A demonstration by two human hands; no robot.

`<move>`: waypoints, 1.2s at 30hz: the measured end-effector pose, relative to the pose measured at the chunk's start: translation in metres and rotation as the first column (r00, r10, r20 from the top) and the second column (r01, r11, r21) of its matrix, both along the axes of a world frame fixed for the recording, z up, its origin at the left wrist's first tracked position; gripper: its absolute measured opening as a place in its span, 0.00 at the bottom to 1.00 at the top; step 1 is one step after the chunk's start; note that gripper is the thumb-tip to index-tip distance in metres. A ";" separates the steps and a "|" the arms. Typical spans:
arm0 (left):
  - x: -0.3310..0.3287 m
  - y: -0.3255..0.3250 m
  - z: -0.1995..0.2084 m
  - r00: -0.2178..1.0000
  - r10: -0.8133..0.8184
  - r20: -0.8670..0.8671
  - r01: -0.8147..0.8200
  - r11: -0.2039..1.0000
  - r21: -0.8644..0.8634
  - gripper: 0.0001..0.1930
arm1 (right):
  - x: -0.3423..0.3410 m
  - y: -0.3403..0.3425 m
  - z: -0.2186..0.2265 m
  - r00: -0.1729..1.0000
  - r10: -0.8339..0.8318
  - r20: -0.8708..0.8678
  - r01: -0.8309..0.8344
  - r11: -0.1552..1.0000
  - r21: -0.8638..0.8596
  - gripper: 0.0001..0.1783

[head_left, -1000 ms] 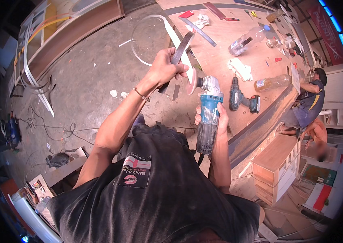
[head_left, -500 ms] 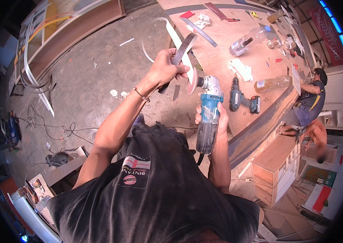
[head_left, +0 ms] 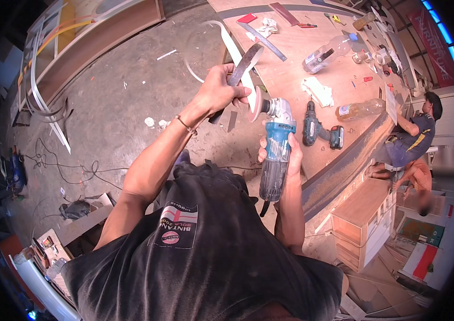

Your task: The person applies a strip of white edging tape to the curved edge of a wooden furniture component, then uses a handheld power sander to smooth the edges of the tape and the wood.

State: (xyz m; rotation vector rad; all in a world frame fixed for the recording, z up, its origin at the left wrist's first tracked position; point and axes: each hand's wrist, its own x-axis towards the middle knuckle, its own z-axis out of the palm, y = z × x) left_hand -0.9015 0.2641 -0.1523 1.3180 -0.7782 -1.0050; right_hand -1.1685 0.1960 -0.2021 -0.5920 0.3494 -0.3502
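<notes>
A person's left hand (head_left: 216, 92) grips a white strip (head_left: 232, 52) and a dark strip (head_left: 248, 63), while the right hand (head_left: 294, 155), lower and nearer the body, wraps around a blue sander (head_left: 276, 152). Its pink disc (head_left: 258, 104) meets the white strip just right of the left hand. A drill (head_left: 317, 128) lies on the surface (head_left: 288, 80) beyond the right hand, rightward.

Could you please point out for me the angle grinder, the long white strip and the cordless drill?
Angle grinder (head_left: 277, 148): head view, on its blue body.
White strip (head_left: 232, 50): head view, on its upper stretch.
Cordless drill (head_left: 311, 129): head view, on its main body.
</notes>
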 end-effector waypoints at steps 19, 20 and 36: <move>0.011 0.005 -0.001 1.000 -0.001 -0.004 0.001 1.000 -0.024 0.14 | -0.014 0.007 -0.018 0.999 0.033 -0.006 -0.033 0.998 0.061 0.41; 0.012 0.006 -0.001 1.000 -0.003 -0.005 0.003 1.000 -0.022 0.14 | -0.015 0.009 -0.019 1.000 0.030 0.002 -0.030 0.997 0.078 0.41; 0.010 -0.003 0.004 1.000 -0.008 0.005 0.008 1.000 -0.017 0.13 | -0.012 0.018 -0.010 1.000 -0.001 0.021 0.001 0.999 0.037 0.42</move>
